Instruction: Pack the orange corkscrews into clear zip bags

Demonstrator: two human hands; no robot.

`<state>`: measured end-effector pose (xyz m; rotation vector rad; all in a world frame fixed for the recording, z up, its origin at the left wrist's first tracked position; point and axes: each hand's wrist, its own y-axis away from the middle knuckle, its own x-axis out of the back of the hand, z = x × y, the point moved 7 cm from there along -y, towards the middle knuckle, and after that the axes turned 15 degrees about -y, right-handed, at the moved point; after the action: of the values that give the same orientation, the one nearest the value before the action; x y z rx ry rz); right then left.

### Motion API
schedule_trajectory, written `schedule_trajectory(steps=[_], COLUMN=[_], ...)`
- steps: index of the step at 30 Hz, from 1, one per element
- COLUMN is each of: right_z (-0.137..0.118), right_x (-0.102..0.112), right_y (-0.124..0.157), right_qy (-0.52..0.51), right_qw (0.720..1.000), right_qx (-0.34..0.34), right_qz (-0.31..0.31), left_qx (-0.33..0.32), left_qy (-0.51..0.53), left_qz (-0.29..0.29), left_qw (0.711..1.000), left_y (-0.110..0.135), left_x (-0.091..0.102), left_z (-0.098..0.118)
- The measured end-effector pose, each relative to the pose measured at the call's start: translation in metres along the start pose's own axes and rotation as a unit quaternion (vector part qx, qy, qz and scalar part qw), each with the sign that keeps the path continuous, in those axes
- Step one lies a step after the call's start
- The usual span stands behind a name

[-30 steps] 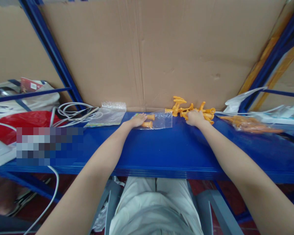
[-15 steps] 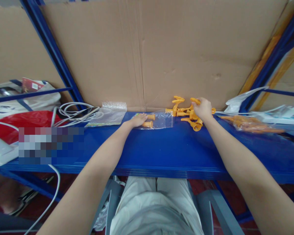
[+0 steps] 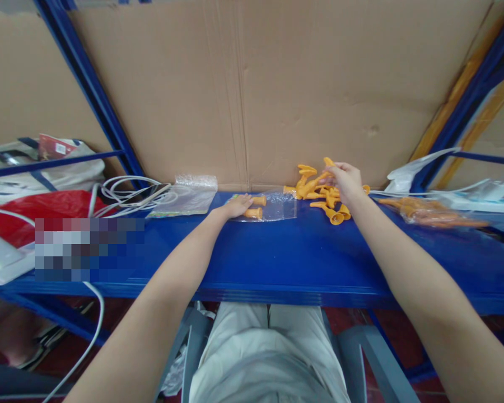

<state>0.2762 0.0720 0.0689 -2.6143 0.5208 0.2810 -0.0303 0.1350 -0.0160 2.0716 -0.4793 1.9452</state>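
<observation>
My left hand (image 3: 237,207) lies flat with its fingers stretched out on a clear plastic bag (image 3: 283,206). Two orange plastic pieces with flared ends (image 3: 254,213) stick out from under its fingertips, in or on the bag. To the right, my right hand (image 3: 348,178) pinches an orange plastic piece (image 3: 329,162) whose tip shows above the fingers; the rest is hidden. Below and beside that hand is a loose pile of similar orange pieces (image 3: 331,212), some with funnel-like ends and some branched.
A second bag holding orange pieces (image 3: 437,212) lies at the right. On the left are a flat plastic packet (image 3: 185,198), coiled white cables (image 3: 130,187) and a red bag (image 3: 54,207). Cardboard (image 3: 302,95) walls the back of the blue table (image 3: 277,257).
My right hand has risen a little, its fingers now pinching a piece. Pieces in the pile have shifted, one lying farther left and back. My left hand has stayed put.
</observation>
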Motion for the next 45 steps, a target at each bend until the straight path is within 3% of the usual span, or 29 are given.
schedule_trajectory(steps=[4,9,12,15,18,22,26,28,38,41,45], right_z=[0.01,0.028,0.04,0.046,0.047,0.043,0.048,0.051,0.062,0.056,0.039], right_x=[-0.017,-0.035,-0.039,-0.043,-0.05,-0.056,-0.056,-0.055,-0.058,-0.059,-0.059], right_y=[0.02,0.038,0.045,0.046,0.044,0.045,0.049,0.051,0.057,0.059,0.06], right_qy=[-0.018,-0.011,0.029,0.168,0.345,0.49,0.588,0.607,0.61,0.625,0.624], right_qw=[0.991,0.975,0.968,0.951,0.893,0.809,0.726,0.702,0.697,0.693,0.71], right_qx=[-0.122,-0.201,-0.217,-0.159,-0.043,0.078,0.075,0.056,0.037,0.052,0.081], right_qz=[-0.044,-0.098,-0.122,-0.205,-0.285,-0.314,-0.35,-0.368,-0.376,-0.356,-0.315], left_qx=[-0.003,0.007,0.011,0.009,0.001,-0.001,0.002,0.0,0.007,0.004,0.005], left_qy=[-0.01,-0.009,-0.009,-0.006,-0.01,-0.012,-0.018,-0.019,-0.018,-0.019,-0.022], left_qz=[-0.01,-0.011,-0.012,-0.008,-0.003,-0.007,-0.012,-0.015,-0.024,-0.021,-0.002], left_qw=[1.0,1.0,1.0,1.0,1.0,1.0,1.0,1.0,1.0,1.0,1.0], left_y=[0.0,0.001,0.0,-0.001,-0.003,-0.004,-0.003,-0.003,0.001,0.001,0.004], left_x=[0.0,0.001,0.001,0.0,-0.001,-0.002,-0.002,-0.001,0.001,0.001,0.007], left_z=[0.002,0.003,0.003,0.003,0.002,0.001,0.001,0.002,0.005,0.004,0.005])
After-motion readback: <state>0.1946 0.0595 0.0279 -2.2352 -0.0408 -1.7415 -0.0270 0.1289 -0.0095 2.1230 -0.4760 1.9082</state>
